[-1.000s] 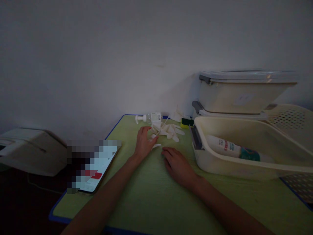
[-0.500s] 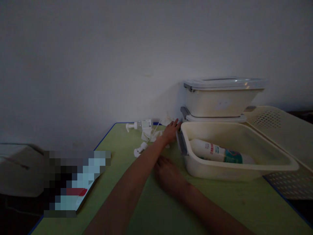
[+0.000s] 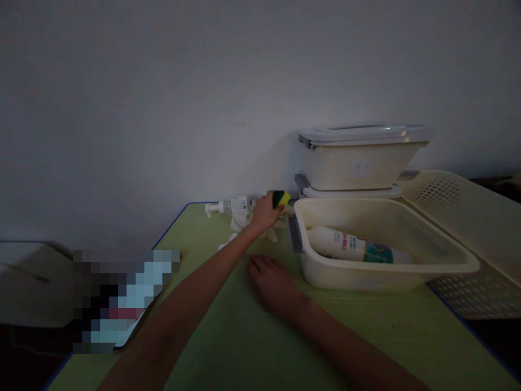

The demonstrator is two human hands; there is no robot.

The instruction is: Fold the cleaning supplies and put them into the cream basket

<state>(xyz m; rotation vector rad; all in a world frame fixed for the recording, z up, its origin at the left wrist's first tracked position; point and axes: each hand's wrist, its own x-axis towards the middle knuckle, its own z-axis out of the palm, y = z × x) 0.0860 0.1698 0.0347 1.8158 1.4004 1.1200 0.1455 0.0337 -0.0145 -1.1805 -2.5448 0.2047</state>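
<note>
My left hand (image 3: 265, 209) is closed around a sponge (image 3: 282, 200) with a yellow side and a dark green scouring side, lifted a little above the far end of the table. Below and around that hand lie crumpled whitish gloves or cloths (image 3: 268, 232), partly hidden by it. Just left of it a clear pump bottle (image 3: 238, 205) lies on its side with its white pump head pointing left. My right hand (image 3: 274, 282) rests on the green table (image 3: 228, 336), palm down with fingers loosely extended, holding nothing.
To the right stands an open cream bin (image 3: 386, 274) with a white bottle (image 3: 345, 244) lying inside. Behind it are stacked lidded boxes (image 3: 358, 163) against the wall. A perforated cream basket (image 3: 476, 217) sits at far right. A blurred-out flat item (image 3: 138, 304) lies at the left edge.
My left hand has picked up the sponge and drawn it slightly up and left from beside the bin. My right hand stays on the table. The view has shifted slightly.
</note>
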